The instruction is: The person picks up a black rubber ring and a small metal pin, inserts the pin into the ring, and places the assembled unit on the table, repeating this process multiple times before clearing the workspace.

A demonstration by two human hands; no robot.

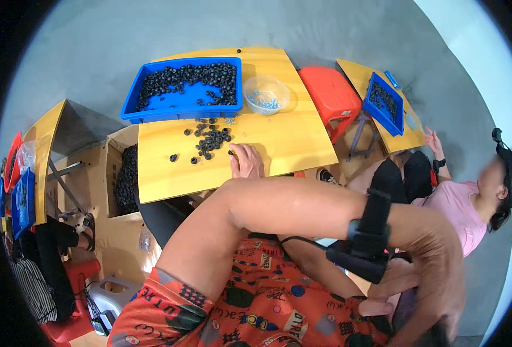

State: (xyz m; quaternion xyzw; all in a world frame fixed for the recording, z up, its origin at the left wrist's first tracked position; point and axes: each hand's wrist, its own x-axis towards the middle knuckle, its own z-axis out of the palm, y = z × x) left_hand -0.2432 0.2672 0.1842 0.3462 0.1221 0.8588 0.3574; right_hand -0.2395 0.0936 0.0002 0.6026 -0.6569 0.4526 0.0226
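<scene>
My right hand (248, 161) rests at the near edge of the yellow table, its fingertips closed on a small black round part (231, 152). Beyond it lies a loose group of similar black parts (212, 139), some showing a hole. My left arm crosses in front of me, hiding most of the right forearm. At the right, my left hand (435, 277) bends down by my red patterned shirt, fingers curled and slightly blurred; what they hold, if anything, is hidden. A black strap with a box-shaped device (367, 243) is round the left wrist.
A blue tray (180, 114) of black parts and a clear bowl (265, 92) with small metal pieces stand on the yellow table (293, 139). A carton (112, 173) of black parts is left. Right are a red stool (328, 95) and a seated person (455, 208) by another table.
</scene>
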